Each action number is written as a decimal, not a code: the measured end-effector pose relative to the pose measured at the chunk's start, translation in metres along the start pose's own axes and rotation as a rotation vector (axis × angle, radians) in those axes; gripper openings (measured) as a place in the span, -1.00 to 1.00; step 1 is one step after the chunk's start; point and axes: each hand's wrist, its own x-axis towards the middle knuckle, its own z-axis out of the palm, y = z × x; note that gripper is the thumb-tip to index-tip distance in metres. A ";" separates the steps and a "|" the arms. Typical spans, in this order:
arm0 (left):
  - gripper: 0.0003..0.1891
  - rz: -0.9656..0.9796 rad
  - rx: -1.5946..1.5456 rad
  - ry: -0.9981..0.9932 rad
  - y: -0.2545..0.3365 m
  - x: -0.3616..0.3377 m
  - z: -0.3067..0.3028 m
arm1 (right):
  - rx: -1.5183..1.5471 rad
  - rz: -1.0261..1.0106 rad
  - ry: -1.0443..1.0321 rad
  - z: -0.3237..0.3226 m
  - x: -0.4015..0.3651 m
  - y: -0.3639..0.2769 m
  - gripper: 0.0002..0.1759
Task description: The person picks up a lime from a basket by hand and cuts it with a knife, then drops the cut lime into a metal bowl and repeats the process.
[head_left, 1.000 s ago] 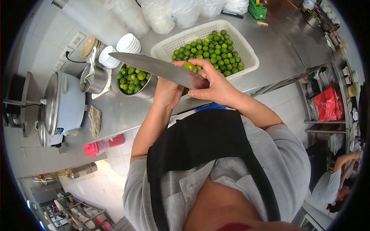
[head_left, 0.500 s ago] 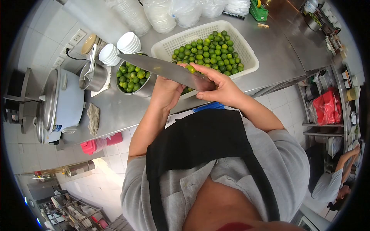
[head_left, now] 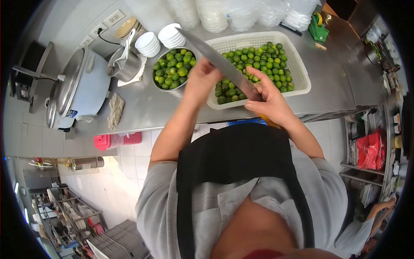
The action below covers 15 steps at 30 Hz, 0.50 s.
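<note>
My right hand (head_left: 271,100) holds a large knife (head_left: 228,69), whose orange handle end shows below the palm. The broad blade slants up and left, its tip near the white bowls. My left hand (head_left: 202,82) is blurred, its fingers curled behind the blade, between a steel bowl of limes and a white basket; what it may hold is hidden. Green limes (head_left: 174,68) fill the steel bowl (head_left: 177,91). The perforated white basket (head_left: 302,71) holds many more limes (head_left: 269,58), partly covered by the knife and my right hand.
On the steel counter (head_left: 146,114) are stacked white bowls (head_left: 147,44), a steel pot (head_left: 125,64), a cloth (head_left: 115,111) and a large pale blue cooker (head_left: 88,82). Bagged containers (head_left: 243,15) line the back. Another person (head_left: 355,233) is at the lower right.
The view has shifted, so the counter things appear farther right. My left hand has drawn apart from my right hand towards the steel bowl. The knife points more steeply upward.
</note>
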 end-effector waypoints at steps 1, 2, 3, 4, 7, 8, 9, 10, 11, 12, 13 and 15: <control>-0.71 0.121 0.270 0.105 0.003 0.013 -0.020 | -0.043 -0.023 0.002 -0.003 0.000 -0.001 -0.11; -0.70 0.240 0.540 0.205 0.009 0.023 -0.037 | -0.043 -0.024 0.002 -0.007 -0.001 -0.002 -0.11; -0.72 0.280 0.734 0.336 0.020 0.028 -0.049 | -0.040 -0.009 0.030 -0.012 -0.001 -0.004 -0.12; -0.73 0.319 0.927 0.464 0.032 0.033 -0.061 | -0.035 0.008 0.063 -0.016 -0.002 -0.006 -0.13; -0.73 0.403 1.161 0.612 0.037 0.062 -0.131 | -0.040 -0.003 0.147 -0.025 -0.004 -0.002 -0.21; -0.73 0.421 1.271 0.660 0.039 0.068 -0.146 | -0.043 0.023 0.191 -0.028 -0.005 -0.001 -0.23; -0.73 0.419 1.270 0.656 0.039 0.075 -0.159 | -0.054 0.025 0.206 -0.031 -0.006 0.003 -0.27; -0.73 0.273 1.427 0.642 0.040 0.081 -0.170 | -0.055 0.026 0.209 -0.031 -0.008 0.003 -0.27; -0.73 0.121 1.578 0.623 0.039 0.086 -0.179 | -0.060 0.023 0.200 -0.032 -0.009 0.003 -0.27; -0.73 0.123 1.577 0.620 0.038 0.089 -0.185 | -0.066 0.019 0.192 -0.033 -0.010 0.002 -0.27; -0.72 0.048 1.565 0.575 0.037 0.093 -0.189 | -0.066 0.017 0.199 -0.032 -0.011 0.000 -0.27; -0.70 -0.055 1.558 0.489 0.040 0.098 -0.192 | -0.063 0.043 0.175 -0.030 -0.015 -0.005 -0.31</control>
